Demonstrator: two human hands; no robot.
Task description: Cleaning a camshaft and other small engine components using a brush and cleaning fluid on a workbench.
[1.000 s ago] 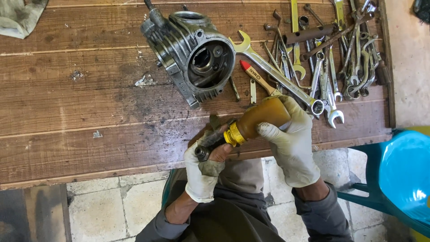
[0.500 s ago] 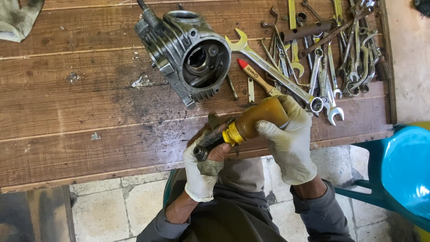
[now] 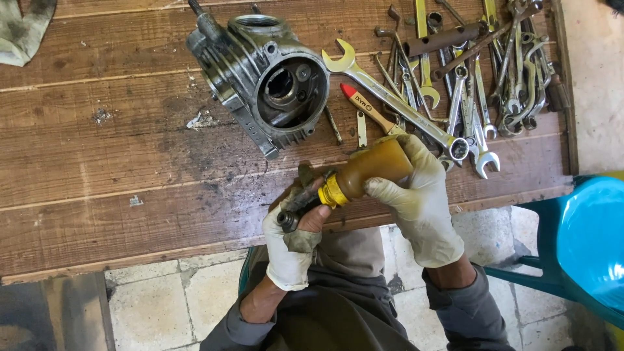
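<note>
At the front edge of a wooden bench (image 3: 97,195), the gloved right hand (image 3: 422,201) grips an amber bottle (image 3: 370,170), its yellow cap meeting a small dark part (image 3: 296,209) clenched in the gloved left hand (image 3: 292,237).

**Colours at the workbench**

The bottle (image 3: 374,170) is amber-brown with a yellow collar. Both gloves are cream, the left hand's (image 3: 294,244) smudged dark. The engine casing (image 3: 263,81) is dull silver-grey, the wrenches (image 3: 478,84) steel, the bench (image 3: 97,169) reddish-brown, the chair (image 3: 585,240) turquoise.
</note>
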